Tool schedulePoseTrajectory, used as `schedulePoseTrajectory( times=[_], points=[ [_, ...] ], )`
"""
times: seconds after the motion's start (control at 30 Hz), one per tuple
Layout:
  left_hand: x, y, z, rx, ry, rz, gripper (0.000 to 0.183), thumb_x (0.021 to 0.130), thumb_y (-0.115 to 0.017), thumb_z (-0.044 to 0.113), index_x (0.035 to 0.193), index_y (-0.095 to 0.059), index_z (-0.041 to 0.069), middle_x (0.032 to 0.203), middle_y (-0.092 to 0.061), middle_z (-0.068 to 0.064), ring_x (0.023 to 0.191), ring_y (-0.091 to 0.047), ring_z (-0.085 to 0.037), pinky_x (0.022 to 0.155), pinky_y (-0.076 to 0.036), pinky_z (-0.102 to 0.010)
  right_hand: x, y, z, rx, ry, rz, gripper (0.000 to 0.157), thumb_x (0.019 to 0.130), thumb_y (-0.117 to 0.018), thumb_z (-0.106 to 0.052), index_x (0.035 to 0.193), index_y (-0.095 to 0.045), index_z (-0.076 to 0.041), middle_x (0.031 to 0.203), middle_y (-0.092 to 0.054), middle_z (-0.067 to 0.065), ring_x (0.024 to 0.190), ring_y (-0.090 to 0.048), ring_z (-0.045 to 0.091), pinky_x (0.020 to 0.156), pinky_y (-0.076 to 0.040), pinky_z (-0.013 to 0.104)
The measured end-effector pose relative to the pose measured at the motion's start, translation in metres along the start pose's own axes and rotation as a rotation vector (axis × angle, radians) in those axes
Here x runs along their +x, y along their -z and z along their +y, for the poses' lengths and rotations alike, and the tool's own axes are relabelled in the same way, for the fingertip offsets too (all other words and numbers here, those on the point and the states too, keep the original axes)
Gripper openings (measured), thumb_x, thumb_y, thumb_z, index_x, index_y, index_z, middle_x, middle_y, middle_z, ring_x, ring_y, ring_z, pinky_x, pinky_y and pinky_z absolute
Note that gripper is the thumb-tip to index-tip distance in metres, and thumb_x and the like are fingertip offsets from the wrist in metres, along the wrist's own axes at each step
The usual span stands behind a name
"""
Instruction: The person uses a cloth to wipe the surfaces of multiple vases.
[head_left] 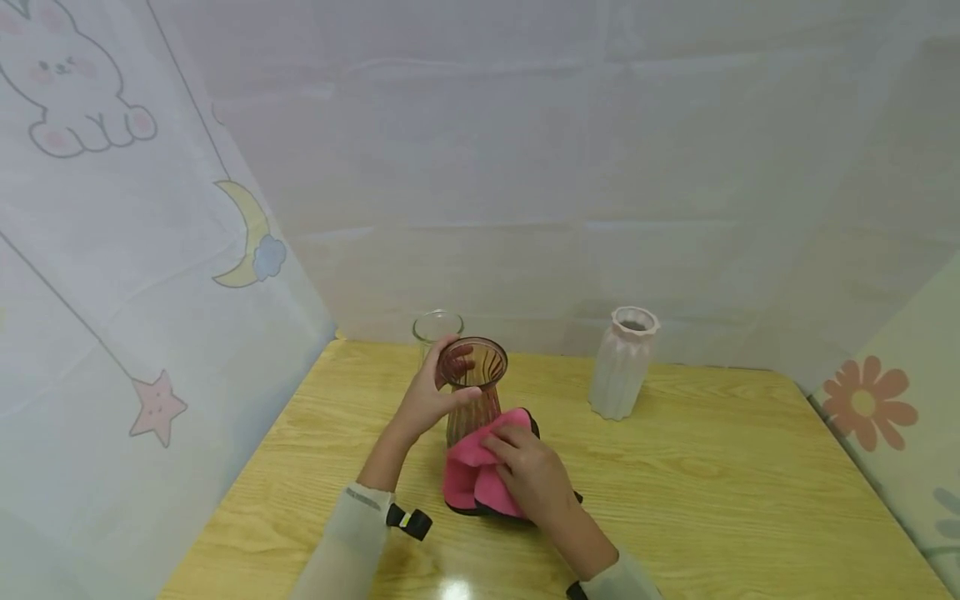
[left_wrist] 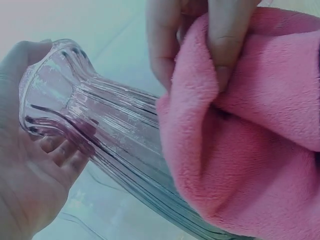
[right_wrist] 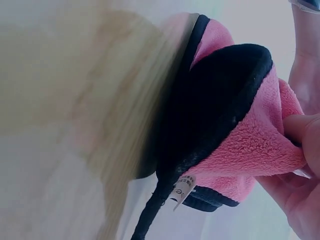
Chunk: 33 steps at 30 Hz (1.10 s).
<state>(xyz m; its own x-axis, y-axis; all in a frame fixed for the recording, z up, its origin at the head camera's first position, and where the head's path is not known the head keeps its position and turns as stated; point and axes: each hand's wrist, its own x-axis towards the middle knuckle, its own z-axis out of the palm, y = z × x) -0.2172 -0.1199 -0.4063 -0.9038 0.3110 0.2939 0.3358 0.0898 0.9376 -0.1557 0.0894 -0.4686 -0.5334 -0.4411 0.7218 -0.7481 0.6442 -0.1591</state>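
Note:
A ribbed, purple-tinted glass vase (head_left: 474,400) with a flared rim stands in the middle of the table in the head view. My left hand (head_left: 431,398) grips it near the rim, thumb on the near side and fingers around the far side. In my right hand (head_left: 531,473) a pink cloth (head_left: 480,477) with black edging is pinched, bunched against the vase's lower body. The left wrist view shows the cloth (left_wrist: 240,135) covering part of the ribbed glass vase (left_wrist: 110,110). A tag (right_wrist: 183,189) and a black loop hang from the cloth in the right wrist view.
Behind the purple vase stands a clear glass vase (head_left: 438,327), mostly hidden. A white fluted vase (head_left: 622,367) is at the back right of the wooden table (head_left: 720,467). A pale curtain (head_left: 480,167) closes off the back and sides.

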Motion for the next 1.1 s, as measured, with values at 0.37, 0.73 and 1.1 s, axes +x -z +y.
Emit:
schedulePoseTrajectory(
  times=[0.37,0.73,1.1],
  points=[
    [0.001,0.005,0.000,-0.044,0.022,-0.054,0.100,0.086,-0.080,0.042,0.161,-0.019,0.017,0.155,-0.041,-0.013,0.139,-0.047,-0.032,0.115,-0.033,-0.057,-0.001,0.005,-0.001,-0.017,-0.026,-0.059,0.037,0.071,-0.089,0.000,0.104,-0.080,-0.014,0.104,-0.072,0.001,0.098,-0.068,0.018,0.077,-0.059,0.030],
    [-0.011,-0.016,0.005,0.072,0.064,0.202,0.110,0.080,-0.086,0.038,0.162,-0.015,0.019,0.163,-0.029,-0.013,0.148,-0.034,-0.032,0.119,-0.029,-0.053,0.024,0.023,0.001,0.041,0.080,0.186,0.037,0.073,-0.081,0.008,0.108,-0.079,-0.006,0.111,-0.073,0.011,0.104,-0.070,0.027,0.084,-0.059,0.037],
    [-0.009,-0.028,0.009,0.111,0.070,0.290,0.104,0.079,-0.086,0.043,0.158,-0.026,0.013,0.146,-0.052,-0.009,0.136,-0.048,-0.027,0.113,-0.037,-0.053,0.039,0.021,0.004,0.073,0.088,0.249,0.040,0.073,-0.083,0.007,0.111,-0.078,-0.005,0.119,-0.070,0.014,0.110,-0.068,0.031,0.091,-0.056,0.040]
  ],
)
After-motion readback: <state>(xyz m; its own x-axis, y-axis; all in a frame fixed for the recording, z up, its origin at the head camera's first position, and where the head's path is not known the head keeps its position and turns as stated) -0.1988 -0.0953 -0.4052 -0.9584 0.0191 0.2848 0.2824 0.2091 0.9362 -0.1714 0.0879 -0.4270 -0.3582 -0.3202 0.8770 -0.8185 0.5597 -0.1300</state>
